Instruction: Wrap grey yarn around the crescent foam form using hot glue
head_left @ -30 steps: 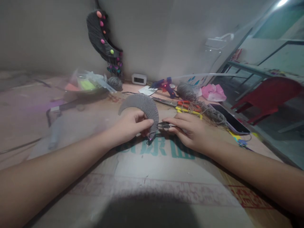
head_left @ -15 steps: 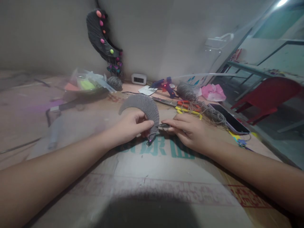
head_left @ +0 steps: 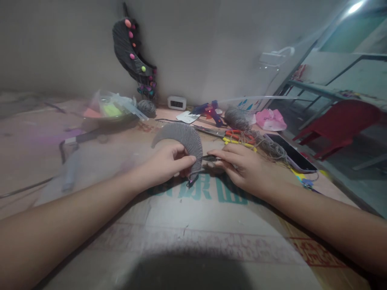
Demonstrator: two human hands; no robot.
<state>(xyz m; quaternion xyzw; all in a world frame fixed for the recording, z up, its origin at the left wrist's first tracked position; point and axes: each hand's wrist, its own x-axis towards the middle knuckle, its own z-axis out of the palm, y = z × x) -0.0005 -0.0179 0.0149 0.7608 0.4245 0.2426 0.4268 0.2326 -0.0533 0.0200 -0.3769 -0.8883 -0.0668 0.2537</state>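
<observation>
A crescent wrapped in grey yarn is pinched between the thumb and fingers of my left hand, near its lower end. At that lower tip hangs a small dark piece with a purple spot. My right hand, just to the right, grips a small dark pointed tool, perhaps tweezers. Its tip reaches the crescent's outer edge; whether it touches the yarn I cannot tell. The rest of the tool is hidden in my fingers.
Behind my hands are scissors, yellow-handled pliers, a glue gun, a grey yarn ball and a phone. A bowl and a small clock stand near the wall. A decorated dark crescent hangs there.
The view has shifted slightly, so the background sits a little lower. My hands keep their grips, and the tool's tip still points at the crescent's outer edge.
</observation>
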